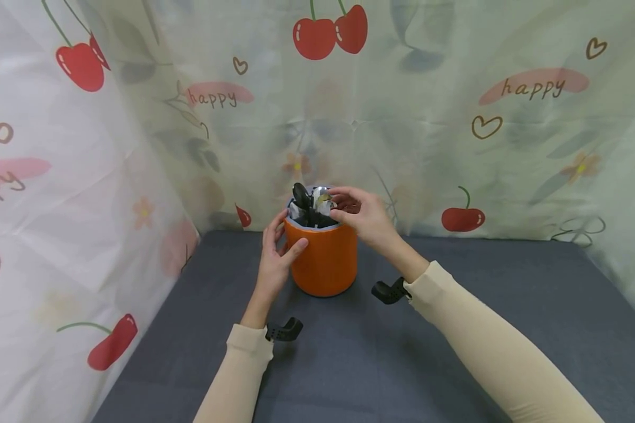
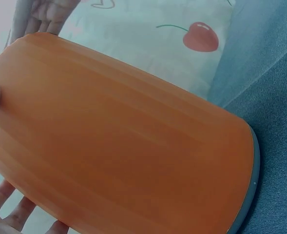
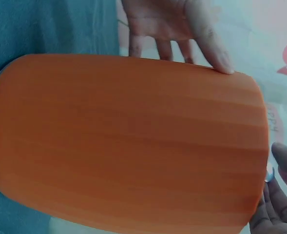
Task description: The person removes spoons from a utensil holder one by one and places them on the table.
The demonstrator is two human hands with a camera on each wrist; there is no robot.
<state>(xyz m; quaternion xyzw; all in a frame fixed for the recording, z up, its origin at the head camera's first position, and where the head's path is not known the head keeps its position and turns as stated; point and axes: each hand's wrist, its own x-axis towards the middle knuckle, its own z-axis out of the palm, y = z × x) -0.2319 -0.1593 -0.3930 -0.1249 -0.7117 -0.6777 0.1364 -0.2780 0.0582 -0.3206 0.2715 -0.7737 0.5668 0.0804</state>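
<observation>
An orange cylindrical bin (image 1: pixel 324 261) with a pale grey-blue inner rim stands upright on the dark cloth. My left hand (image 1: pixel 276 252) grips its left side near the top, thumb on the front and fingers farther round. Over the right of the rim, my right hand (image 1: pixel 364 216) holds a shiny silver-and-white piece (image 1: pixel 323 201), perhaps a wrapper, between thumb and fingers. A black, rounded, spoon-like thing (image 1: pixel 300 195) sticks out beside it. Other dark and pale contents are partly hidden inside. In the right wrist view, a shiny bit (image 3: pixel 269 172) shows by the right fingertips.
The bin stands on a dark grey cloth (image 1: pixel 455 329), near its back edge. Behind it and to the left hangs a pale curtain (image 1: pixel 402 106) with printed cherries and hearts. Each wrist carries a small black device (image 1: pixel 284 330).
</observation>
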